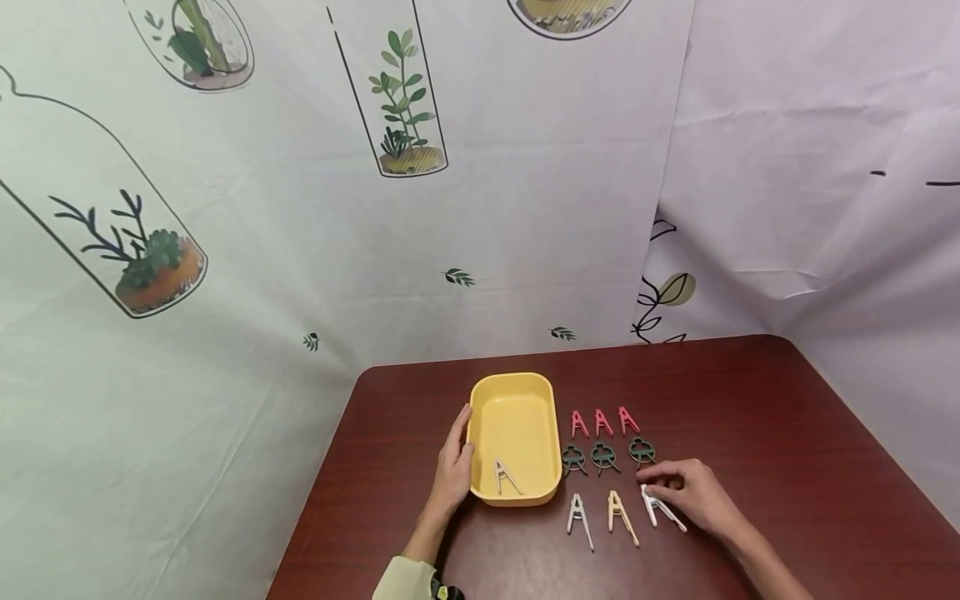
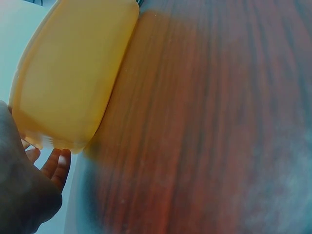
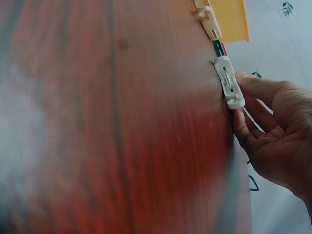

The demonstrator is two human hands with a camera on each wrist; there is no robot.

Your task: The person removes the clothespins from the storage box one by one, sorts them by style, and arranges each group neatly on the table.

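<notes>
My left hand (image 1: 452, 471) rests along the left outer wall of a yellow tray (image 1: 554, 417), fingers fairly straight against it. In the left wrist view, its fingertips touch the wall's lower edge. A pale clothespin (image 1: 500, 475) lies inside the tray. To the right, my right hand (image 1: 693, 493) pinches a white clothespin (image 1: 660, 506) by its upper end between thumb and fingers. The right wrist view shows that clothespin (image 3: 229, 83) edge-on at the table. Left of it lie a yellow clothespin (image 1: 618, 517) and another white clothespin (image 1: 577, 518).
Behind these clothespins are three dark green round clips (image 1: 603, 457), one of them close to my right fingertips. Farther back lies a row of three red clothespins (image 1: 602, 422). The dark red wooden table (image 1: 720, 392) meets a patterned cloth backdrop (image 1: 525, 250) behind.
</notes>
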